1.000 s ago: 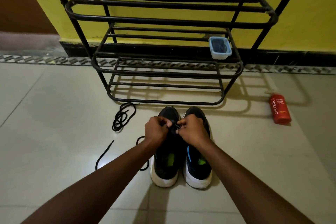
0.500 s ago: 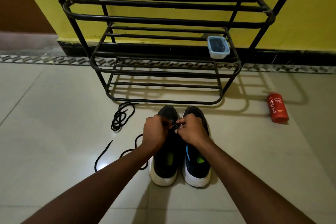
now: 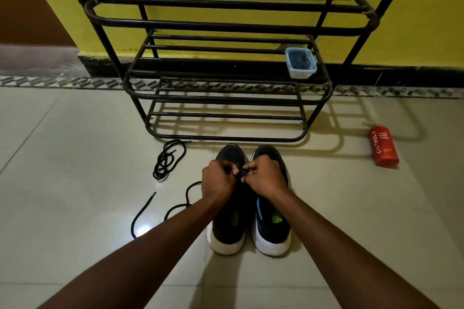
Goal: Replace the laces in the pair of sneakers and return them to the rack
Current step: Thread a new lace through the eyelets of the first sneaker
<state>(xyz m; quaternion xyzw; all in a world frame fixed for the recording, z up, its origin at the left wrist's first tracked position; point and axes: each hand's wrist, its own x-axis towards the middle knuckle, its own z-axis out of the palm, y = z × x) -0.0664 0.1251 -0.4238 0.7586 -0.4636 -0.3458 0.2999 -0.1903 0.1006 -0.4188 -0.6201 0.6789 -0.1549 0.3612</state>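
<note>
Black lace (image 3: 186,195) in work, head view: the pair of sneakers (image 3: 227,231) stands side by side on the pale tiled floor (image 3: 75,158), toes just short of the metal rack (image 3: 226,25); left hand (image 3: 218,179) and right hand (image 3: 266,177) meet over the front eyelets, apparently of the sneaker nearer the loose laces, each with fingers curled and pinching a short run of lace between them; the eyelet itself is hidden behind the knuckles; the free tail trails across the floor past the left forearm. For a clean pass, judge the tip should be held close to its end and fed straight through the eyelet, the other hand steadying the upper; both tails are best drawn even before the next crossing, and the trailing length kept untwisted. A second, coiled lace (image 3: 167,159) lies apart, near the rack's foot; a small tub (image 3: 300,64) sits on the middle shelf; a red bottle (image 3: 383,149) lies well to the right.
</note>
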